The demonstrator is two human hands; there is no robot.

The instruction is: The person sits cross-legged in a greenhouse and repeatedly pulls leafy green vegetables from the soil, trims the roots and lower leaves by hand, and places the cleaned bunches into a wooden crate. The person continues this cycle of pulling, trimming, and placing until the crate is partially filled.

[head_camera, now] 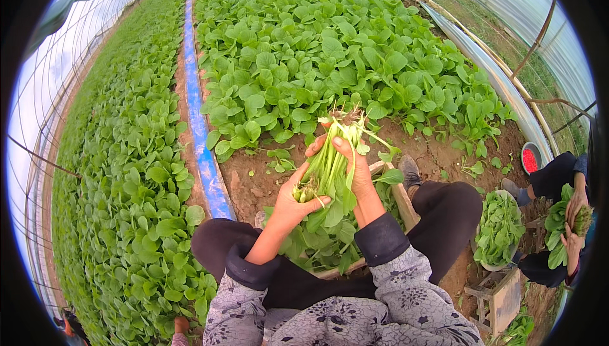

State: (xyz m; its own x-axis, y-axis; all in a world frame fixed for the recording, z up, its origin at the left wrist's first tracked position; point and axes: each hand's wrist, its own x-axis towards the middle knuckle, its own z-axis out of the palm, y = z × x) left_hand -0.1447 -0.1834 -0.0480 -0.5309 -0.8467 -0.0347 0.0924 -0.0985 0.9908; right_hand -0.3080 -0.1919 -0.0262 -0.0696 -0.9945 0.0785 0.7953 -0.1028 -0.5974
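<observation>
My right hand (358, 167) grips a bunch of leafy greens (333, 162), its roots up and its leaves hanging down. Dirt-covered roots (349, 116) stick out above the thumb. My left hand (290, 203) is closed around a smaller clump (303, 192) at the bunch's left side, and its fingers also reach behind the larger bunch. Below both hands, between my knees, stands a wooden crate (408, 203) with loose greens (328, 246) in it. Part of the crate is hidden by my forearms and the bunch.
Dense rows of greens (304, 51) grow ahead, past a strip of bare soil (252, 179). A blue strip (200, 122) runs along the left furrow. At right, a co-worker's hands (575, 217) hold greens beside a full basin (499, 231), a wooden stool (497, 298) and a bowl with red contents (529, 159).
</observation>
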